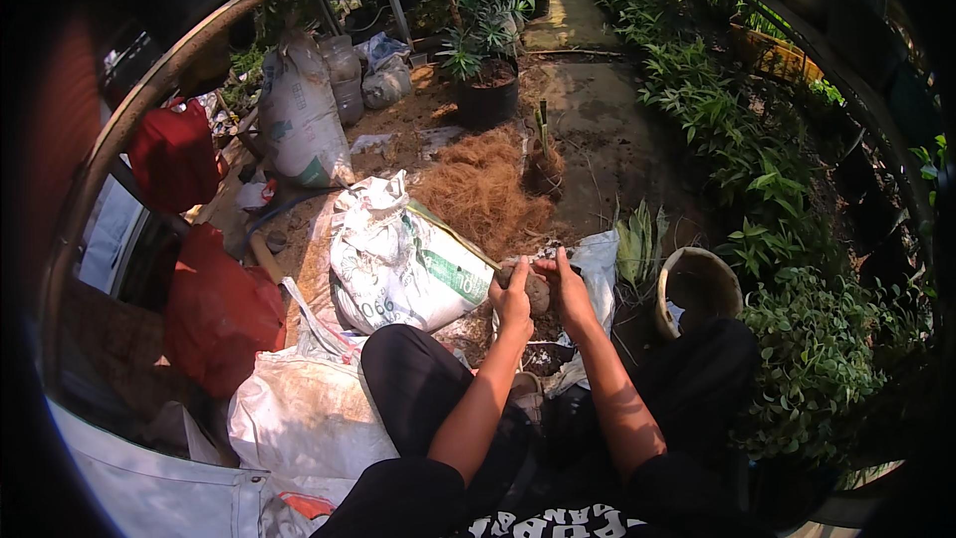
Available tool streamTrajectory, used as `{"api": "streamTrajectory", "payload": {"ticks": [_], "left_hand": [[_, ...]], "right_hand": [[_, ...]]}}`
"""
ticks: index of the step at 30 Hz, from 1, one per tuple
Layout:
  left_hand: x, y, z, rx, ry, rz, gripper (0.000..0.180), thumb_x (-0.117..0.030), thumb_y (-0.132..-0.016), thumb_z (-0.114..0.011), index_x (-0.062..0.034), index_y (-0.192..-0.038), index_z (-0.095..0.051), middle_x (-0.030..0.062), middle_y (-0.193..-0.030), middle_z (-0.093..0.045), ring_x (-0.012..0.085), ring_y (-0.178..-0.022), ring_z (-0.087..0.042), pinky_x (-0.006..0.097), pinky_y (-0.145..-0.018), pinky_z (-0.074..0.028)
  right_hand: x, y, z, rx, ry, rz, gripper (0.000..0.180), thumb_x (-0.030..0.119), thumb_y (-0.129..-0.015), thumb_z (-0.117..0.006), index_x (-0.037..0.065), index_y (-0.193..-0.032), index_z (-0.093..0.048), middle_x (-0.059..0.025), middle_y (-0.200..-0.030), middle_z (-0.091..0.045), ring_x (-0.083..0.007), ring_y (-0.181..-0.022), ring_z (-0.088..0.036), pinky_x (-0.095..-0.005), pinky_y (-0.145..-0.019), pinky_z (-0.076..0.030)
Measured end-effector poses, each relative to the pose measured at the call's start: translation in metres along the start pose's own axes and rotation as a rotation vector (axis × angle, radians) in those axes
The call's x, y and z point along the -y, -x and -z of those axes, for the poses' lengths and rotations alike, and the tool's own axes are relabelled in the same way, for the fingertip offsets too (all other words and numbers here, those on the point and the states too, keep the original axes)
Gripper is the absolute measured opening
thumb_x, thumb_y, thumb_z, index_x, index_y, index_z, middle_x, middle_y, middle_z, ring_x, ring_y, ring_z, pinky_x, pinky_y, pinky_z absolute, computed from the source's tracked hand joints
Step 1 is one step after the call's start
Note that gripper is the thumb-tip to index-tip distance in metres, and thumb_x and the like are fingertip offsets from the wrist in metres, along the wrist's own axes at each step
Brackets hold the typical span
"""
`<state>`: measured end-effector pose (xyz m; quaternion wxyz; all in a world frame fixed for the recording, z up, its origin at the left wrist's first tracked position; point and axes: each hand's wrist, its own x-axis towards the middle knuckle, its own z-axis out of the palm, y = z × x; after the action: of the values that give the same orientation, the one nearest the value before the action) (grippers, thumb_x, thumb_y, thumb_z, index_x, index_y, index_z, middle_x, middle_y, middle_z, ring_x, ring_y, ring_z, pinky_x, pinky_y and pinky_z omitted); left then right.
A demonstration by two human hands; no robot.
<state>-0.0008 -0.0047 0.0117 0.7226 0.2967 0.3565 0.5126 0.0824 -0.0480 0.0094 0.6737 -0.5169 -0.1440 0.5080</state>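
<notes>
- Head view: white-and-green woven plastic sack (398,264) just beside the left hand (512,303).
- Bare forearms (480,389) reach forward, right hand (572,296) facing the left, thumbs raised.
- Rounded brown clump (539,296) pinched between both hands, partly covered; most fingers hidden.

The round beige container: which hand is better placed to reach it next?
Probably the right hand: it's closer to the container, while the left hand is beside the white sack. Both seem to hold a brown lump.

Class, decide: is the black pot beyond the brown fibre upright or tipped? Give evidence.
Upright: the black pot stands with its rim uppermost, and the leafy plant rises from it.
</notes>
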Motion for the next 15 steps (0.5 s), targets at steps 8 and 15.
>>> {"api": "streamTrajectory", "payload": {"ticks": [8, 15], "left_hand": [[-0.006, 0.004, 0.001, 0.265, -0.2, -0.356, 0.019, -0.019, -0.094, -0.057, -0.0015, -0.095, -0.063, 0.012, -0.117, -0.064, 0.0215, -0.116, -0.053, 0.037, -0.104, -0.035], [0.004, -0.005, 0.013, 0.38, -0.246, -0.457, 0.021, -0.014, -0.091, -0.065, -0.0022, -0.075, -0.058, 0.0129, -0.075, -0.068, 0.0178, -0.072, -0.063, 0.033, -0.077, -0.049]], "right_hand": [[-0.006, 0.02, -0.025, -0.069, -0.16, 0.025, 0.057, 0.049, -0.103, -0.037, 0.001, -0.121, -0.061, -0.0129, -0.119, -0.061, -0.0216, -0.107, -0.059, -0.0341, -0.094, -0.045], [-0.008, 0.012, -0.014, -0.013, -0.258, -0.001, 0.062, 0.053, -0.102, -0.034, 0.0, -0.124, -0.057, -0.0127, -0.119, -0.058, -0.023, -0.11, -0.056, -0.0382, -0.093, -0.047]]}}
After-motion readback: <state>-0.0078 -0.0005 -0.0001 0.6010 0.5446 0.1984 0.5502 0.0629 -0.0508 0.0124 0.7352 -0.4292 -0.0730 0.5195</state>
